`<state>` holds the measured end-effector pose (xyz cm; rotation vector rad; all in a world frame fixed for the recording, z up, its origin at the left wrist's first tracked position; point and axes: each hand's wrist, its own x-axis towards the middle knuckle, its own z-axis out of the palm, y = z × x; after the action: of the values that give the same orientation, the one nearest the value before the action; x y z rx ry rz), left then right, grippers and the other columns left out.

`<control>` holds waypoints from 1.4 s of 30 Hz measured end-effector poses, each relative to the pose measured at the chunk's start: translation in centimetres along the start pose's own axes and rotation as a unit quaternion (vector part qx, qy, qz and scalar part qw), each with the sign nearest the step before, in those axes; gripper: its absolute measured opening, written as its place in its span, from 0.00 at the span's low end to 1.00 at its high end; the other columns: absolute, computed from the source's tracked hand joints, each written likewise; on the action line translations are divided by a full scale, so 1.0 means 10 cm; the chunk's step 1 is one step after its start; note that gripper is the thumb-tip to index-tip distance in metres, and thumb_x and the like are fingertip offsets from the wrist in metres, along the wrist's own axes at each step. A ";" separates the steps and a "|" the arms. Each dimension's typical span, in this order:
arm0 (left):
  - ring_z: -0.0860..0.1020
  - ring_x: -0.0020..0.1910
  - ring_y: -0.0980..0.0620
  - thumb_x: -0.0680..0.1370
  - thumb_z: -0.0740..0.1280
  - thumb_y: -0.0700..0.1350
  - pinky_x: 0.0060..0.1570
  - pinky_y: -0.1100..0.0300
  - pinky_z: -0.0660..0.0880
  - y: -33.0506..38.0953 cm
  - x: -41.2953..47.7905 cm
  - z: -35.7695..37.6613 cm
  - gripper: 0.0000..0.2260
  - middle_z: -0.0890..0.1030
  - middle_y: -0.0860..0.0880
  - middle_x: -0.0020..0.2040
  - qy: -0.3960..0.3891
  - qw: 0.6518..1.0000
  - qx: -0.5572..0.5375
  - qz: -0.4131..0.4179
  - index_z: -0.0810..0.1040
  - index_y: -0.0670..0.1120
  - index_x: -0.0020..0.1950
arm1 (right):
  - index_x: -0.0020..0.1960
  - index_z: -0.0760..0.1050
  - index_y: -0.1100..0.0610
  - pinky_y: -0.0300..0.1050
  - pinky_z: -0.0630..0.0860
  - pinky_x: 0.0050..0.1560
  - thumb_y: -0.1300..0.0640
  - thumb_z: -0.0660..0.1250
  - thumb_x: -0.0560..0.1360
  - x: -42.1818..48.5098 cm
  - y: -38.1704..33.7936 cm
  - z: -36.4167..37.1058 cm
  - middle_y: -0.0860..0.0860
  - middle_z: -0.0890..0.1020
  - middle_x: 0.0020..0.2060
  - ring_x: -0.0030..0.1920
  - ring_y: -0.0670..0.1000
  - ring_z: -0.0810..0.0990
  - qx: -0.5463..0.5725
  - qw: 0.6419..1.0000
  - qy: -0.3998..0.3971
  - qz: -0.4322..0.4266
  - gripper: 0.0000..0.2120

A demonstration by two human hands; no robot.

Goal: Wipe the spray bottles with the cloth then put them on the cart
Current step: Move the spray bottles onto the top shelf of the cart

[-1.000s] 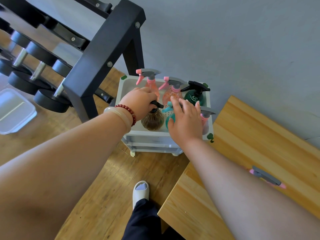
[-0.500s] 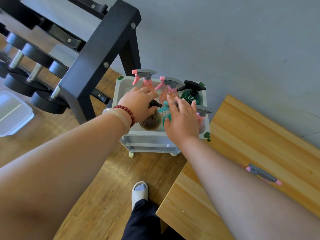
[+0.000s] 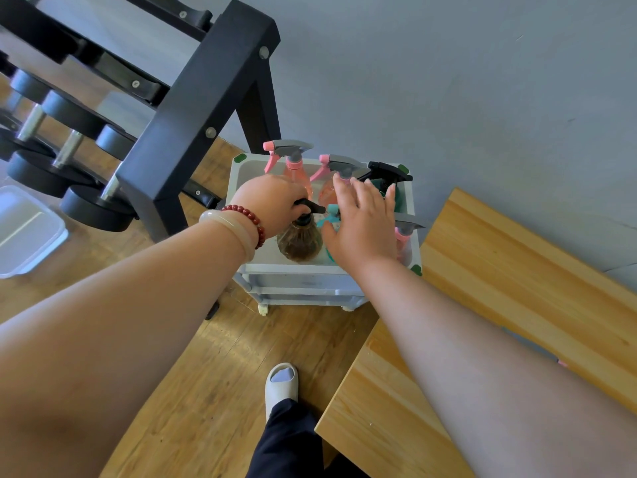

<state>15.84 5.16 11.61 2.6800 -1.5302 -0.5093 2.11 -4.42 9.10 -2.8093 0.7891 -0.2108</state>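
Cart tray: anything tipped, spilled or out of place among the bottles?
Nothing stands out. The visible spray bottles stand upright on the white plastic cart, with no liquid pooled. The left hand grips the black trigger head of the brown translucent bottle; the open right hand is spread over the teal bottle.

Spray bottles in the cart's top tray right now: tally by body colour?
Pink bottles: 3
Brown bottle: 1
Teal bottle: 1
Dark green bottle: 1
Total: 6 in the top tray of the cart
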 end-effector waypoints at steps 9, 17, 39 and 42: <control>0.73 0.64 0.44 0.83 0.58 0.51 0.63 0.47 0.73 -0.19 0.03 0.05 0.17 0.76 0.47 0.65 0.149 0.987 -0.052 0.003 0.73 0.49 0.69 | 0.79 0.54 0.52 0.53 0.30 0.73 0.45 0.59 0.79 0.10 0.05 0.02 0.55 0.64 0.75 0.78 0.57 0.55 -0.051 0.998 -0.024 -0.004 0.32; 0.57 0.77 0.39 0.83 0.61 0.44 0.72 0.43 0.63 -0.29 0.37 -0.13 0.29 0.55 0.45 0.80 0.089 0.987 -0.106 -0.082 0.51 0.52 0.81 | 0.76 0.63 0.57 0.52 0.36 0.75 0.47 0.62 0.76 0.12 0.10 0.13 0.58 0.73 0.70 0.74 0.60 0.64 -0.046 0.999 -0.008 -0.014 0.31; 0.74 0.61 0.43 0.83 0.58 0.37 0.63 0.52 0.70 -0.34 0.63 -0.22 0.15 0.77 0.42 0.62 0.067 0.985 -0.149 -0.054 0.74 0.44 0.69 | 0.73 0.68 0.59 0.53 0.40 0.76 0.46 0.62 0.74 0.16 0.08 0.19 0.59 0.76 0.67 0.72 0.60 0.69 -0.085 0.996 0.010 -0.017 0.31; 0.72 0.66 0.43 0.84 0.57 0.39 0.67 0.52 0.68 -0.35 0.56 -0.16 0.16 0.75 0.43 0.66 0.077 0.983 -0.159 -0.043 0.72 0.45 0.72 | 0.73 0.66 0.59 0.53 0.39 0.75 0.46 0.63 0.75 0.15 0.07 0.18 0.59 0.74 0.68 0.73 0.60 0.67 -0.083 0.996 0.008 -0.017 0.30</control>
<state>21.88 2.05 11.05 2.4816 -1.1852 -0.4866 3.35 -5.47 7.34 -2.9813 0.7967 -0.1815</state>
